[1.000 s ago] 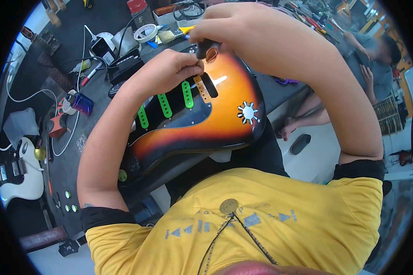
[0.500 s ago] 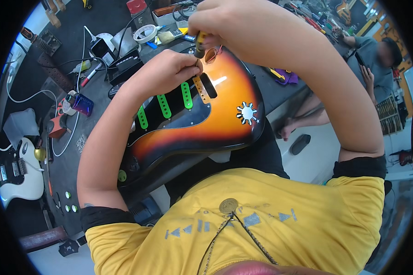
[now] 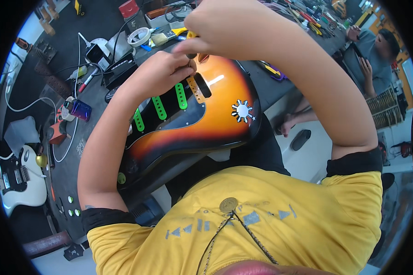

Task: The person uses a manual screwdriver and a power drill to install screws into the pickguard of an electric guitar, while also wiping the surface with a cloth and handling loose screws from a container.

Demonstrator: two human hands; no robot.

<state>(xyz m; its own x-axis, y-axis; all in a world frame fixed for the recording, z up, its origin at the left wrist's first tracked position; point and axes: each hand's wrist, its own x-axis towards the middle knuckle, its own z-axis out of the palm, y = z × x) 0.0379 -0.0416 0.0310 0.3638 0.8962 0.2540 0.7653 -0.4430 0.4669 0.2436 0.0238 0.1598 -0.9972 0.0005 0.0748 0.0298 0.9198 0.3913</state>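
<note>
A sunburst electric guitar body lies at the bench edge in front of me. It carries a black pickguard with three green pickup covers, a metal bridge plate beside a slot, and a white sun decal. My right hand is closed round a screwdriver, whose yellow handle shows in part between the fingers. Just below it, my left hand pinches at the pickguard's far end, near the bridge plate. What its fingertips hold is hidden.
Tape roll, brush, cables and a blue-purple device lie across the dark bench. A white guitar rests at far left. Pens and tools fill the back right. Another person sits at the right.
My right hand has moved slightly left and down, bringing its fingers against my left hand and covering more of the screwdriver. The whole view has shifted a little.
</note>
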